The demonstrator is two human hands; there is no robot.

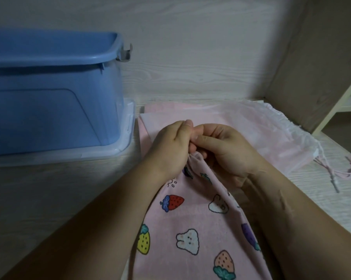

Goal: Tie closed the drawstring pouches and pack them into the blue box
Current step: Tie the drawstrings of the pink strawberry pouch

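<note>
Pink printed pouch [192, 223], strawberries and rabbits, lies on the counter [59, 195] between my forearms. My left hand [170, 146] and right hand [229, 152] both pinch its gathered neck, fingers curled, hands touching. Blue box [49, 98] stands to the left. Pale pink pouches [251, 130] lie stacked just behind my hands.

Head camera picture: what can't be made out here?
- What is inside the blue box: head view, hidden by its own wall.
- Cord and knot of the printed pouch: head view, covered by the left hand and right hand.
- Its bottom: cut off by the lower edge.
- The pink pouches behind: overlapping, number unclear.
</note>
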